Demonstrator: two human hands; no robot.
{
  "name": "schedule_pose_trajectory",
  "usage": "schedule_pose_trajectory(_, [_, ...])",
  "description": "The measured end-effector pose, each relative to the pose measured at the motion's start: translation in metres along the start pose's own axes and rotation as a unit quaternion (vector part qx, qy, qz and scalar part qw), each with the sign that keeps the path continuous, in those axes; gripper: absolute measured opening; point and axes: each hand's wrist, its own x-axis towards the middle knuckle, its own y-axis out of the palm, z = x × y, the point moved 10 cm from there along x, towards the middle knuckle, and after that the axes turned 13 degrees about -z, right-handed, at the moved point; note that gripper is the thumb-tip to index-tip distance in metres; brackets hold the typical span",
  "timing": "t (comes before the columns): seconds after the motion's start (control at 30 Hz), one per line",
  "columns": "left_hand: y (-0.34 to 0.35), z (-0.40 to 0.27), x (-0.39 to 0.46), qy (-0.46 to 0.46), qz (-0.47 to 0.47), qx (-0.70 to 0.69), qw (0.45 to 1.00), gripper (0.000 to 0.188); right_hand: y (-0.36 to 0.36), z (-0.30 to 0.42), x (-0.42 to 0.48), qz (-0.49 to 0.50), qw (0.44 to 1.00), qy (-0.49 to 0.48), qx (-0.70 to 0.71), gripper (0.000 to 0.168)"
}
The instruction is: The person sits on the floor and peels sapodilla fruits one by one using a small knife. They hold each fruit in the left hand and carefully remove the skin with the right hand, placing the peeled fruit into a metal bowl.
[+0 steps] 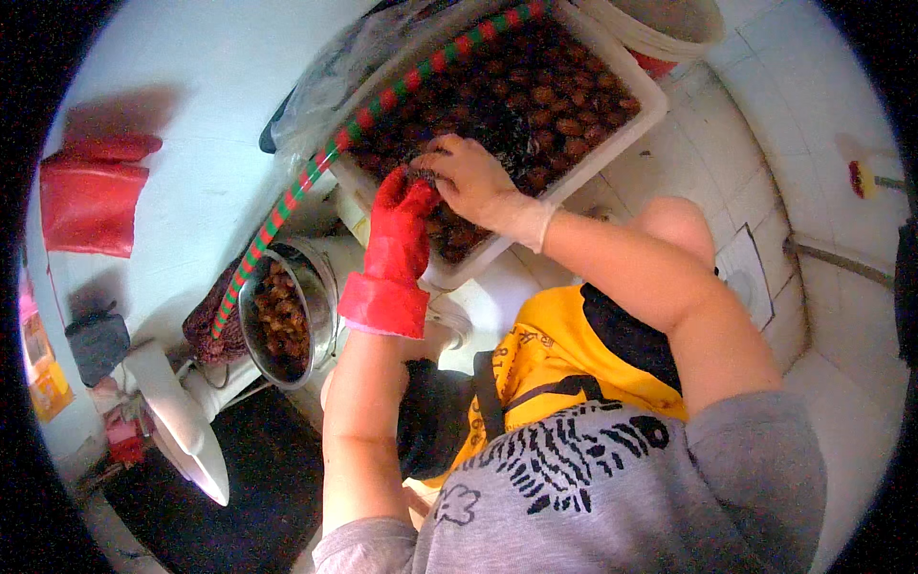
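Note:
My left hand (pixel 401 222) wears a red rubber glove and pinches a small dark object (pixel 423 174) in its fingertips. Fingers of my right hand (pixel 473 183), in a thin pale glove, close on the same object from the other side; its exact kind is too blurred to tell. Both hands are over the near left part of a large whitish plastic tub (pixel 649 107). Many round, brown, walnut-like pieces (pixel 570 125) lie in it in dark liquid.
A red-and-green striped tube (pixel 308 176) slants over the tub's left side. Left of me stands a metal bowl (pixel 313 359) of brown pieces (pixel 280 312). Beyond are a white washbasin (pixel 176 409), a hanging red glove (pixel 93 204) and a pale bucket (pixel 660 32).

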Motion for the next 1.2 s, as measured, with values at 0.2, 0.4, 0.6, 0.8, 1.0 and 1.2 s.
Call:
schedule_pose_trajectory(0.2, [0.022,-0.003,-0.001,-0.037,0.022,-0.082,0.996,0.043,-0.012,-0.012,0.011,-0.034,0.999,0.018,-0.028,0.034])
schedule_pose_trajectory(0.4, [0.035,0.018,0.01,-0.13,0.126,-0.157,0.971,0.033,-0.003,-0.044,0.017,0.043,0.988,0.114,-0.096,0.031])
schedule_pose_trajectory(0.6, [0.033,0.02,0.002,-0.232,0.162,-0.234,0.93,0.044,-0.026,-0.085,0.016,0.031,0.944,0.101,-0.312,0.028])
schedule_pose_trajectory(0.8, [0.017,0.041,0.021,-0.251,0.068,-0.258,0.93,0.048,-0.002,-0.048,0.006,0.002,0.995,0.074,-0.072,0.032])
schedule_pose_trajectory(1.0, [0.012,0.052,0.025,-0.15,0.051,-0.195,0.968,0.051,0.017,-0.032,0.01,0.074,0.988,0.054,-0.127,0.031])
schedule_pose_trajectory(1.2, [0.004,0.037,0.029,-0.175,-0.022,-0.215,0.961,0.05,-0.021,-0.059,0.024,0.011,0.97,0.097,-0.222,0.029])
